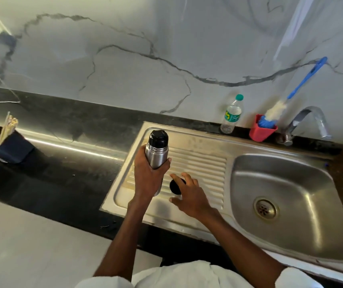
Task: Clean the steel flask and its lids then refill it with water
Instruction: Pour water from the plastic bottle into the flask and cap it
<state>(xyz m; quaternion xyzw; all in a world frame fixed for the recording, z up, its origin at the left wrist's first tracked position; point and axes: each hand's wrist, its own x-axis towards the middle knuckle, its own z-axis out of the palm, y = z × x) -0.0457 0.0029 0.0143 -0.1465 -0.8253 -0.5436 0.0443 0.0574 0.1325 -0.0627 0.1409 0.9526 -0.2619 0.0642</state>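
Note:
A steel flask [156, 154] with a black inner stopper [158, 138] on top stands tilted over the ribbed drainboard [199, 163] of the sink. My left hand [148, 175] grips its body from the left. The flask's outer cup lid [175, 187], black inside with a steel rim, sits on the drainboard just right of the flask. My right hand [189, 194] hovers over this lid with fingers spread and relaxed; whether it touches the lid is unclear.
The sink basin [287, 196] with its drain lies to the right, under a steel tap [309, 123]. A plastic water bottle [231, 115] and a red holder [262, 132] with a blue-handled bottle brush [303, 80] stand at the back. A dark holder with sticks [8, 142] sits on the black counter at left.

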